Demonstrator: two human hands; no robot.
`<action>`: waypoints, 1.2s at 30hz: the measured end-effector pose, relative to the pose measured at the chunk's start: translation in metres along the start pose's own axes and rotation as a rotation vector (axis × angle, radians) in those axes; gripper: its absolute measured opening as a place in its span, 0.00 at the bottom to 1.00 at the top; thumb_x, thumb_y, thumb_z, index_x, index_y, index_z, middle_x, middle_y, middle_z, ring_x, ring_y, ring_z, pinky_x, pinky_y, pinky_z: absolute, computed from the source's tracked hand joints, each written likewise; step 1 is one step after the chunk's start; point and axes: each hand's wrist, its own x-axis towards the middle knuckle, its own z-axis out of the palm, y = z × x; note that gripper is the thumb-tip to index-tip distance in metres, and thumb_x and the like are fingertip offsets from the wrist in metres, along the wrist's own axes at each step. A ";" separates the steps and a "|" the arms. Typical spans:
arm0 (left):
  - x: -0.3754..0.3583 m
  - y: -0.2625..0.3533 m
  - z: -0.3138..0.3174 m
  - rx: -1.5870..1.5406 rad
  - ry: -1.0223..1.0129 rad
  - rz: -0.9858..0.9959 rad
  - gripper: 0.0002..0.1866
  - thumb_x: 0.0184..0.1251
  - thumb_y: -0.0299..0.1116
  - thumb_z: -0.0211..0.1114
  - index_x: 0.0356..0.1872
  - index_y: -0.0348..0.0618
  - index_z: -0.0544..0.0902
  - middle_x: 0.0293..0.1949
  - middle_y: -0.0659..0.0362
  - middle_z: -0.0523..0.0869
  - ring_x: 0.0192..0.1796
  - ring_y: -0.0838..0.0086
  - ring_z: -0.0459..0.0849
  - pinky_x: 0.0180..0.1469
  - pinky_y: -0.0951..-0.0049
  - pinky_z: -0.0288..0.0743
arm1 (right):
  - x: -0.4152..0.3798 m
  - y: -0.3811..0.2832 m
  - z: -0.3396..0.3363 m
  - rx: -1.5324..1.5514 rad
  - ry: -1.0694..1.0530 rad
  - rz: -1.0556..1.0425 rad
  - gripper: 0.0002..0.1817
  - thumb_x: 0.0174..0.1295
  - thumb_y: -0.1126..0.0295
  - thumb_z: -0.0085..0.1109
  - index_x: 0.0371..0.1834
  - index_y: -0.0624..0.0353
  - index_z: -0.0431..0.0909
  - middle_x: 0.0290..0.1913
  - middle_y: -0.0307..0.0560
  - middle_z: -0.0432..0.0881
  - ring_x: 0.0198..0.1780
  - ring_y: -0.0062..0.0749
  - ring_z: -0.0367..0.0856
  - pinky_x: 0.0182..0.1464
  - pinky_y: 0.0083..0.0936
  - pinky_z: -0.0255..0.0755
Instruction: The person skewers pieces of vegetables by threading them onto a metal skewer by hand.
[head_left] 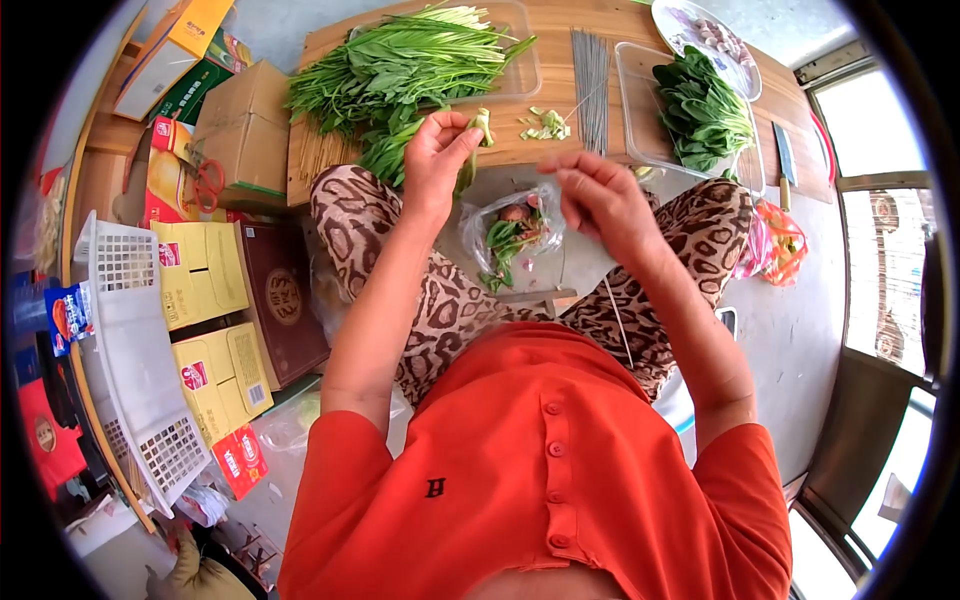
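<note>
My left hand (436,160) is closed on a leafy green vegetable (483,126), its pale stem end up and a leaf hanging below the fingers. Across from it, my right hand (598,200) has thumb and forefinger pinched together; I cannot make out anything between them. Chopped pale green pieces (546,125) lie on the wooden table between the hands. Beside them is a bundle of thin grey skewers (590,85). Below, between my knees, an open clear plastic bag (545,240) holds leaf scraps.
Long-stemmed greens (410,70) fill a clear tray at the table's left. On the right, another clear tray (640,150) holds broad leaves (703,110). Behind it stands a plate (680,15) of small pieces; a knife (783,155) lies right. Cardboard boxes (240,125) and red scissors (208,185) are left.
</note>
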 end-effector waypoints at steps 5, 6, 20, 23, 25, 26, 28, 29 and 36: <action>-0.004 -0.011 0.000 -0.242 -0.034 -0.052 0.06 0.64 0.24 0.61 0.40 0.39 0.74 0.40 0.56 0.82 0.44 0.69 0.83 0.44 0.72 0.75 | 0.001 0.016 0.013 -0.017 -0.101 0.044 0.12 0.69 0.68 0.48 0.49 0.62 0.77 0.18 0.31 0.72 0.18 0.10 0.64 0.18 0.10 0.53; -0.005 -0.009 -0.002 -0.240 -0.029 -0.054 0.06 0.64 0.24 0.61 0.40 0.39 0.74 0.40 0.56 0.82 0.44 0.69 0.83 0.44 0.72 0.75 | 0.002 0.017 0.014 -0.024 -0.106 0.043 0.12 0.69 0.68 0.48 0.49 0.62 0.77 0.18 0.32 0.72 0.18 0.10 0.63 0.18 0.10 0.53; -0.010 -0.006 -0.003 -0.305 -0.110 -0.109 0.06 0.66 0.26 0.60 0.40 0.39 0.74 0.38 0.54 0.82 0.42 0.67 0.82 0.44 0.69 0.75 | 0.007 0.014 0.023 -0.026 -0.110 0.048 0.12 0.68 0.69 0.47 0.47 0.63 0.77 0.18 0.33 0.70 0.18 0.13 0.64 0.20 0.14 0.55; -0.011 -0.006 -0.003 -0.380 -0.127 -0.136 0.05 0.67 0.28 0.58 0.40 0.39 0.75 0.38 0.55 0.82 0.41 0.67 0.82 0.44 0.69 0.76 | 0.009 0.015 0.023 -0.027 -0.109 0.052 0.12 0.68 0.69 0.47 0.47 0.63 0.78 0.18 0.33 0.71 0.18 0.13 0.64 0.20 0.14 0.55; -0.011 -0.004 -0.003 -0.418 -0.106 -0.152 0.05 0.68 0.28 0.58 0.41 0.39 0.75 0.38 0.55 0.82 0.40 0.68 0.82 0.44 0.69 0.76 | 0.010 0.017 0.023 -0.035 -0.112 0.041 0.14 0.69 0.68 0.47 0.50 0.63 0.77 0.25 0.34 0.79 0.18 0.09 0.63 0.18 0.10 0.52; -0.012 -0.004 -0.003 -0.454 -0.086 -0.169 0.06 0.69 0.29 0.57 0.42 0.39 0.76 0.39 0.54 0.82 0.39 0.69 0.82 0.44 0.69 0.76 | 0.010 0.017 0.023 -0.035 -0.113 0.042 0.14 0.69 0.68 0.47 0.50 0.63 0.77 0.25 0.34 0.79 0.18 0.09 0.63 0.18 0.10 0.52; -0.011 -0.008 -0.005 -0.451 -0.096 -0.150 0.06 0.69 0.29 0.57 0.43 0.39 0.76 0.39 0.54 0.82 0.39 0.69 0.81 0.44 0.69 0.76 | 0.010 0.017 0.023 -0.040 -0.108 0.043 0.14 0.69 0.68 0.47 0.50 0.63 0.77 0.25 0.34 0.79 0.18 0.09 0.63 0.18 0.10 0.52; -0.011 -0.010 -0.007 -0.447 -0.108 -0.131 0.07 0.69 0.29 0.57 0.44 0.39 0.77 0.40 0.54 0.81 0.39 0.70 0.81 0.45 0.70 0.76 | 0.010 0.017 0.023 -0.040 -0.108 0.044 0.14 0.69 0.68 0.47 0.50 0.63 0.77 0.25 0.34 0.79 0.18 0.09 0.63 0.18 0.10 0.52; -0.010 -0.011 -0.009 -0.456 -0.093 -0.153 0.08 0.68 0.28 0.59 0.45 0.40 0.77 0.40 0.54 0.81 0.38 0.71 0.80 0.45 0.71 0.76 | 0.009 0.018 0.024 -0.056 -0.108 0.018 0.14 0.70 0.68 0.47 0.51 0.64 0.77 0.20 0.32 0.74 0.17 0.09 0.62 0.18 0.10 0.51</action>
